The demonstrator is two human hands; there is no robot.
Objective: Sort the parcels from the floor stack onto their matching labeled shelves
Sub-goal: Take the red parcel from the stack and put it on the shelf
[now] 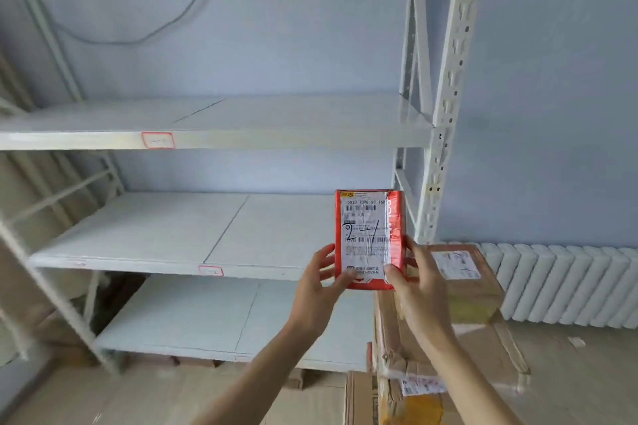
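I hold a small red parcel (396,238) upright in front of me, its white shipping label facing me with "2-1" handwritten on it. My left hand (319,286) grips its lower left edge and my right hand (414,283) grips its lower right edge. Behind it stands a white metal shelf rack with three boards: upper (276,138), middle (138,231), lower (179,314). Red-bordered labels sit on the upper board's front edge (157,140) and the middle board's front edge (211,271); their text is unreadable. A stack of brown cardboard parcels (476,338) stands on the floor at lower right.
The rack's perforated right upright (448,97) rises beside the parcel. A white radiator (566,286) runs along the blue wall at right. Cardboard (86,393) covers the floor at lower left. Another rack frame (27,210) stands at far left.
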